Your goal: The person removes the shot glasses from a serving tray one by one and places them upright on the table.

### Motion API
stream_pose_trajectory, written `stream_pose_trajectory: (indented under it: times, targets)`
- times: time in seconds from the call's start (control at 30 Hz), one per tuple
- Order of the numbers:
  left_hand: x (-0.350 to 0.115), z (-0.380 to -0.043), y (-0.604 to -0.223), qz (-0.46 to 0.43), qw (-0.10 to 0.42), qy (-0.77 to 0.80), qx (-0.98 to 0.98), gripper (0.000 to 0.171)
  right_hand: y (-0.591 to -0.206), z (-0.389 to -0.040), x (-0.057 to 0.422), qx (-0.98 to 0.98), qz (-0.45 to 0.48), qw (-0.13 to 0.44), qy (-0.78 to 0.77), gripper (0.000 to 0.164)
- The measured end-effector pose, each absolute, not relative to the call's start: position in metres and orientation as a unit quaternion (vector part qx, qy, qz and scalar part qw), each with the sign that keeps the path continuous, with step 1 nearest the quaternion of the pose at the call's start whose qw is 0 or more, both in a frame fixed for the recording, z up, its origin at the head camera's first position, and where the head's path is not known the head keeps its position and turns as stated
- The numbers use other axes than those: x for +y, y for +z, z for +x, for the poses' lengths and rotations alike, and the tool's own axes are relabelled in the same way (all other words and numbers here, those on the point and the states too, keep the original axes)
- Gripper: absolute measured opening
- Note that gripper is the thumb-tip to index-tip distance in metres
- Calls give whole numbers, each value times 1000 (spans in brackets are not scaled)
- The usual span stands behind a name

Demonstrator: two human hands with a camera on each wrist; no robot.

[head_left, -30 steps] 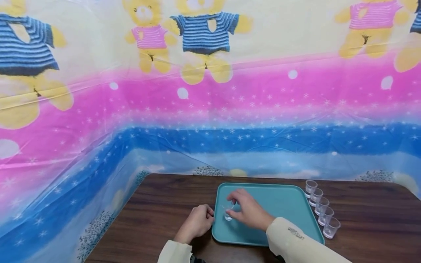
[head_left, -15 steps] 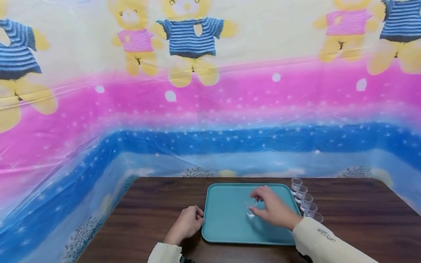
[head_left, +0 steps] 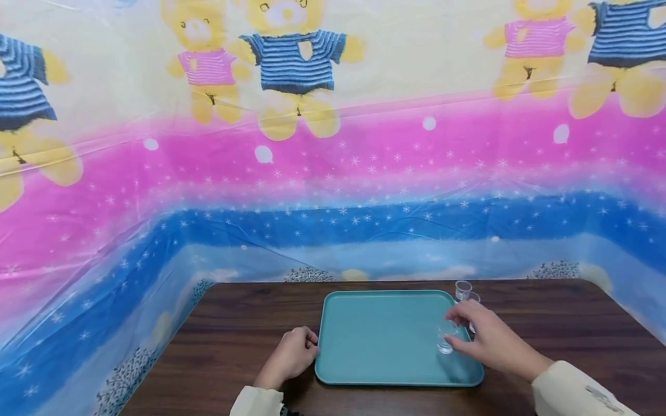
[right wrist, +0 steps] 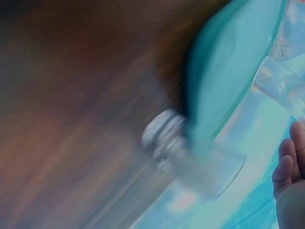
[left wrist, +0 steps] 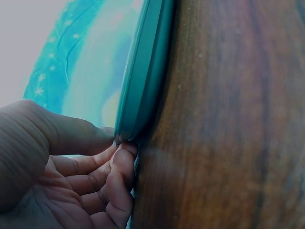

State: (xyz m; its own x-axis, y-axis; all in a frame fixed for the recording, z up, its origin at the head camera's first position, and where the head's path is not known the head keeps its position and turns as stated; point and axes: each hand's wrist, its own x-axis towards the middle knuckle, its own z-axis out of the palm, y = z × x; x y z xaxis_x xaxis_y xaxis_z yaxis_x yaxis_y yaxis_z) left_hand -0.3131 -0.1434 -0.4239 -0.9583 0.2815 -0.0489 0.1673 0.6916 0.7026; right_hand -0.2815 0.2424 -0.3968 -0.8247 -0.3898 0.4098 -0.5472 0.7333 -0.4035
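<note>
My left hand is at the left edge of a teal tray. In the left wrist view, its thumb and curled fingers pinch the tray rim. My right hand holds a small clear cup over the right side of the tray, between thumb and fingers. The right wrist view shows this cup against the fingertips; the thumb is out of sight there.
Small clear cups stand in a row just right of the tray, partly hidden behind my right hand. In the right wrist view these cups are blurred. The dark wooden table meets a patterned cloth at the back.
My right hand has carried the cup from the left part of the tray across to its right side. My left hand has stayed at the left rim. The head view has shifted slightly.
</note>
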Motion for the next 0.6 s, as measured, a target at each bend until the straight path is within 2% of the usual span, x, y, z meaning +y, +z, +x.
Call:
stream_pose_trajectory:
  times: [0.23, 0.4, 0.6]
  targets:
    - [-142, -313, -422, 109, 93, 376, 915, 8, -407, -255, 276, -909, 254, 217, 248, 31]
    - [-142, -313, -422, 108, 98, 373, 916, 9, -413, -239, 289, -906, 248, 244, 242, 33]
    - [-139, -313, -421, 112, 94, 365, 919, 9, -420, -231, 305, -918, 222, 231, 235, 34]
